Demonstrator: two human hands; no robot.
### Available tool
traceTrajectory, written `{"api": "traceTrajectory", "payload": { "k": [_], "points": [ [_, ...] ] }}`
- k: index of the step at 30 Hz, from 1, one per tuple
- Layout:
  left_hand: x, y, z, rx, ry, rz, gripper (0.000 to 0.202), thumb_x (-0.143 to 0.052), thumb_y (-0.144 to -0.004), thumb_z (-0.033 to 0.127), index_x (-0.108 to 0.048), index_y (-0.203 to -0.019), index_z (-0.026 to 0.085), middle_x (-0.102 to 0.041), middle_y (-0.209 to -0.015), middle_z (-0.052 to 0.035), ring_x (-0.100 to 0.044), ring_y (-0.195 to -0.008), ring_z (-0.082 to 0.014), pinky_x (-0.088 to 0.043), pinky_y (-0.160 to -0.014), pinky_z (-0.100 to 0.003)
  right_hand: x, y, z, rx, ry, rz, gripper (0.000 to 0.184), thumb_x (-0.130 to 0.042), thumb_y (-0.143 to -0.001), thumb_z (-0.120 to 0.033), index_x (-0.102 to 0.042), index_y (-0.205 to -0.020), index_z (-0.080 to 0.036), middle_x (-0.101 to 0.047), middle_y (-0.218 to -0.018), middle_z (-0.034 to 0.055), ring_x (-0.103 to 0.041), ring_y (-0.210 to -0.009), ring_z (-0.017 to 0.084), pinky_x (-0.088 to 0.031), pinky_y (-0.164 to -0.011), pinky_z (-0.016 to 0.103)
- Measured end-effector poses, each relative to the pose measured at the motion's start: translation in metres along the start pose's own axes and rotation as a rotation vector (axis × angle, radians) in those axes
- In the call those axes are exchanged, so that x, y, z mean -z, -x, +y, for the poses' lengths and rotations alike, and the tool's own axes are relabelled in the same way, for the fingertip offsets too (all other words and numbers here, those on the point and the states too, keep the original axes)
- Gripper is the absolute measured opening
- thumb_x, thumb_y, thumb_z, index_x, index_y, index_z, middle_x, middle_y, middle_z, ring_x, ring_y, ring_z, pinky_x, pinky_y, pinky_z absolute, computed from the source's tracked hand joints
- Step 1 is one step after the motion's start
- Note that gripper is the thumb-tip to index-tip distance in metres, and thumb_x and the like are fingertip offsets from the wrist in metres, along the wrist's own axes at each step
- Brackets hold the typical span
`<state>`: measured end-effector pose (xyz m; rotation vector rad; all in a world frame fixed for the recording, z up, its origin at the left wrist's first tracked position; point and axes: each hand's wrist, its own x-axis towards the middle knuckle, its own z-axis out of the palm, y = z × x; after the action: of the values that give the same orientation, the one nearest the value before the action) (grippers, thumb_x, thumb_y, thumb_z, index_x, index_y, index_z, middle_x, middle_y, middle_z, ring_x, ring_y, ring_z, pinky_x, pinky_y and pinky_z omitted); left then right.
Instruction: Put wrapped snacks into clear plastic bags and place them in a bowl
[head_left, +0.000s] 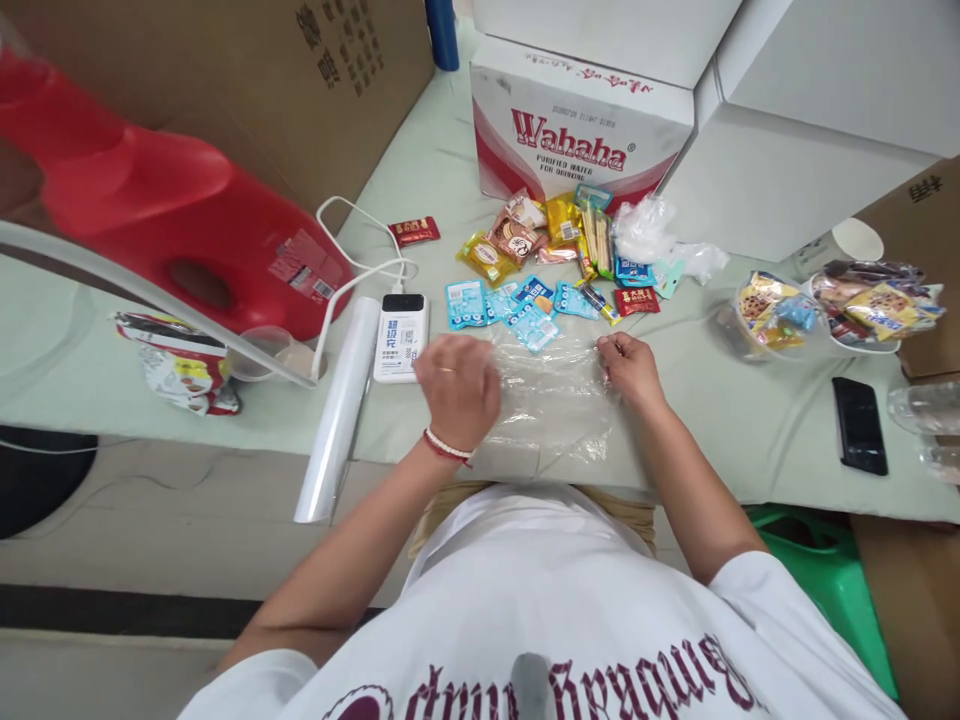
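Note:
A sheet of clear plastic film [553,395] lies wrinkled on the table in front of me. At its right edge, my right hand [631,370] pinches it between thumb and fingers. My left hand [459,392] is over the film's left edge, its fingers curled and smeared by motion, so its grip is unclear. Just beyond the film are blue snack packets [534,325], a red packet [637,300] and a yellow-wrapped snack [489,258]. A white power bank [402,345] with a cable plugged in lies beside my left hand, and a roll of clear film [337,415] is left of it.
A Wahaba-style water carton [577,140] stands at the back. Far left are a large red plastic jug [172,210] and a snack bag [184,365]. Tubs of snacks [776,315] and a black phone [859,425] are on the right. A crumpled clear bag [646,230] lies behind the packets.

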<state>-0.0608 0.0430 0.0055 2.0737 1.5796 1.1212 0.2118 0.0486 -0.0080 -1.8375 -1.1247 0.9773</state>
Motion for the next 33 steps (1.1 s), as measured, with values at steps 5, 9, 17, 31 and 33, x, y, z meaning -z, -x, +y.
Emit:
{"api": "traceTrajectory", "payload": {
  "k": [5, 9, 17, 31, 33],
  "points": [
    [-0.002, 0.009, -0.007, -0.247, -0.113, -0.577, 0.046, -0.058, -0.094, 0.035, -0.06, -0.138, 0.026, -0.054, -0.154, -0.0163, -0.044, -0.147, -0.0339, -0.014, -0.124, -0.062, 0.013, -0.018, 0.01, 0.112, 0.163, 0.021, 0.033, -0.057, -0.09, -0.051, -0.065, -0.081, -0.02, -0.051, -0.055, -0.0035, -0.046, -0.054, 0.014, -0.038, -0.059, 0.028],
    [-0.005, 0.018, -0.024, -0.224, -0.194, -0.609, 0.063, -0.052, -0.098, 0.045, -0.042, -0.157, 0.024, -0.035, -0.167, -0.0187, -0.035, -0.154, -0.0345, -0.004, -0.125, -0.067, 0.034, -0.017, 0.001, 0.223, 0.461, 0.209, 0.031, -0.054, -0.092, -0.041, -0.071, -0.099, -0.017, -0.067, -0.087, 0.0087, -0.058, -0.078, 0.023, -0.048, -0.078, 0.037],
    [-0.01, 0.021, -0.019, -0.216, -0.302, -0.574, 0.064, -0.051, -0.1, 0.047, -0.041, -0.158, 0.022, -0.033, -0.167, -0.0176, -0.033, -0.155, -0.0337, 0.001, -0.125, -0.068, 0.015, 0.091, 0.002, 0.8, 0.654, -0.424, 0.039, -0.055, -0.101, -0.031, -0.064, -0.14, -0.028, -0.057, -0.15, 0.0111, -0.047, -0.143, 0.028, -0.042, -0.117, 0.05],
    [-0.003, 0.019, -0.023, -0.25, -0.34, -0.611, 0.067, -0.05, -0.1, 0.046, -0.036, -0.161, 0.023, -0.033, -0.168, -0.0135, -0.033, -0.156, -0.0333, 0.004, -0.127, -0.066, 0.016, -0.113, -0.091, 0.159, 0.893, 0.148, 0.051, -0.042, -0.104, -0.055, -0.065, -0.123, -0.013, -0.072, -0.114, 0.0201, -0.068, -0.11, 0.033, -0.053, -0.093, 0.045],
    [-0.003, 0.019, -0.023, -0.249, -0.343, -0.611, 0.067, -0.05, -0.1, 0.047, -0.036, -0.161, 0.023, -0.033, -0.168, -0.0137, -0.033, -0.156, -0.0331, 0.004, -0.127, -0.065, -0.004, -0.146, -0.106, 0.098, 0.997, 0.14, 0.06, -0.047, -0.1, -0.063, -0.063, -0.125, -0.01, -0.07, -0.119, 0.024, -0.067, -0.113, 0.037, -0.052, -0.093, 0.046]
  ]
}}
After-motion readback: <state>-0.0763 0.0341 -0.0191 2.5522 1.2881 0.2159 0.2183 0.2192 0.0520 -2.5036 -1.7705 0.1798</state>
